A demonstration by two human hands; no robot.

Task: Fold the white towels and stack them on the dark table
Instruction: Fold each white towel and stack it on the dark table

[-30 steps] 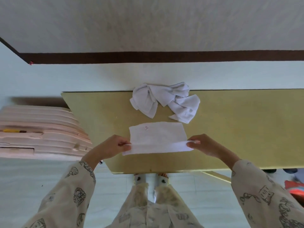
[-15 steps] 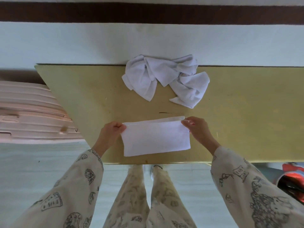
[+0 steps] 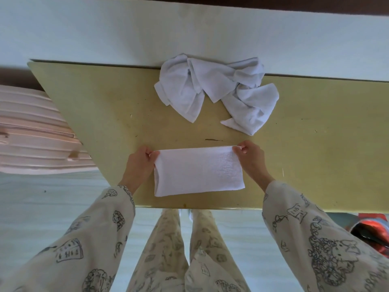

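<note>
You stand at the near edge of the desk point(image 3: 105, 106), a yellow-green top w/ a few dark marks on it. A folded white towel point(image 3: 199, 170) lies flat on the desk right in front of you, near the near edge. It is a long shape, wider than deep, w/ its soft fold on the left side.

Your left hand point(image 3: 137, 166) pinches the far left corner of the folded towel, fingers shut on the cloth. Your right hand point(image 3: 251, 158) pinches the far right corner the same way, thumb & finger tight on it. Both hands touch the desk or sit just above it; can't tell which.

Farther back, by the far edge, a messy pile of white towels point(image 3: 216, 90) sits in a heap, not folded, well apart from the folded one.

Your sleeves have little drawings on them. A pink ribbed thing point(image 3: 31, 131) sits low on the left, beside the desk. Something red point(image 3: 370, 230) shows at the near right.
</note>
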